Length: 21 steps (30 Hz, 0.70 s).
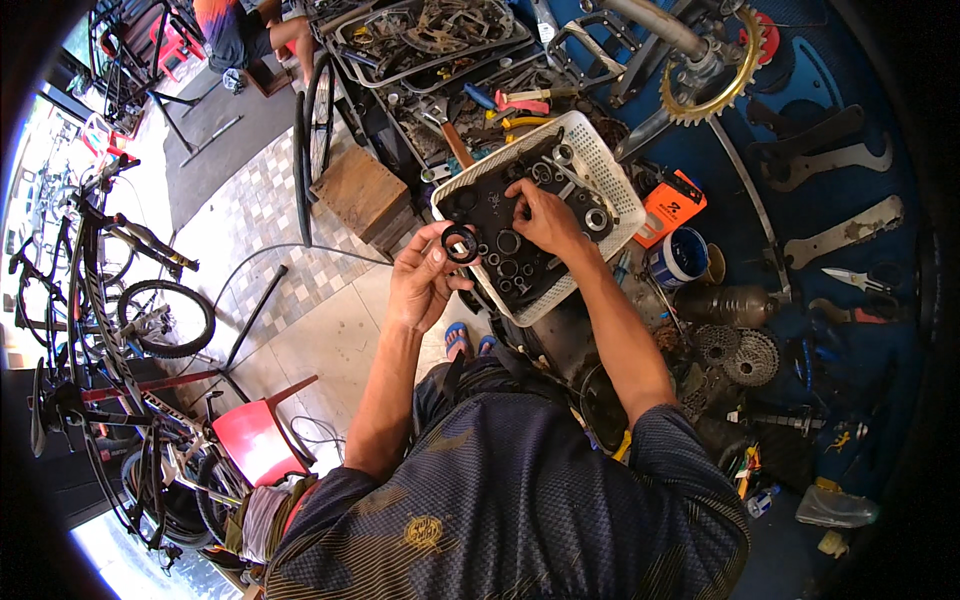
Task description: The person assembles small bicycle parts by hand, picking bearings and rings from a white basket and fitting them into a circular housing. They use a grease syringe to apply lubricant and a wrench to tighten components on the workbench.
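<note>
My left hand [422, 280] holds a black ring [460, 245] between thumb and fingertips, at the near left edge of a white perforated plastic basket [622, 180]. The ring looks like a bicycle bearing cup or lockring, with a hole through its middle. My right hand [548, 220] reaches over the basket, its fingers bent but apart over the dark bottom. Nothing shows between them. Around it in the basket lie metal rings [509, 242], a larger silver-rimmed ring [596, 219] and other small parts.
Beyond the basket lie an adjustable wrench [452, 135], pliers and a tray of parts [440, 40]. To the right are an orange box [669, 208], a blue-white tub [682, 254], sprocket cassettes [750, 357] and a gold chainring [745, 80]. A wooden box [360, 197] stands left.
</note>
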Tool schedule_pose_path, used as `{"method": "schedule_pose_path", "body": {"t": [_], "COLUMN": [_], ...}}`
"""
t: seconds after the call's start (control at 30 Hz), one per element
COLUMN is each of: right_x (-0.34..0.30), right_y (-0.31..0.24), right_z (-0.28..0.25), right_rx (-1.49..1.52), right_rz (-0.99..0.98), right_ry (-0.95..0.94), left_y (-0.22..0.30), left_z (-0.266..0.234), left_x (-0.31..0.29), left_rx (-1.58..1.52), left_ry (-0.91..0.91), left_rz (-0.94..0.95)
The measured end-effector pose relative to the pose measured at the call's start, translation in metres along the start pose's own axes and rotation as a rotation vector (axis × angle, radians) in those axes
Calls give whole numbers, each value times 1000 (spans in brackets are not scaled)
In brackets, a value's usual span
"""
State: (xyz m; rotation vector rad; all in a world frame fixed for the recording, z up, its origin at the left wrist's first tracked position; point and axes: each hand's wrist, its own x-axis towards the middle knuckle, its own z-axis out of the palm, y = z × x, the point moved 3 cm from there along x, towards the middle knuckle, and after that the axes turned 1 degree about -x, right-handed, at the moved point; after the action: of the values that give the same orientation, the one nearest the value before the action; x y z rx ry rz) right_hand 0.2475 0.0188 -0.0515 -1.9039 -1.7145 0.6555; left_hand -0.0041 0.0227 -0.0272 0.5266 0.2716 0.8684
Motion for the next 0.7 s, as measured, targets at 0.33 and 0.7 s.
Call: {"method": "schedule_pose_path", "body": {"t": [0.33, 0.7], "right_x": [-22, -5], "right_y": [-1, -16], "right_z": [-3, -2], "right_rx": [58, -17], "right_rz": [34, 88], "right_ry": [-164, -5], "left_y": [-1, -1], "left_z": [2, 1], "left_x": [-1, -4], "left_rx": [19, 91], "left_ry": [3, 29], "left_rz": [-7, -25]}}
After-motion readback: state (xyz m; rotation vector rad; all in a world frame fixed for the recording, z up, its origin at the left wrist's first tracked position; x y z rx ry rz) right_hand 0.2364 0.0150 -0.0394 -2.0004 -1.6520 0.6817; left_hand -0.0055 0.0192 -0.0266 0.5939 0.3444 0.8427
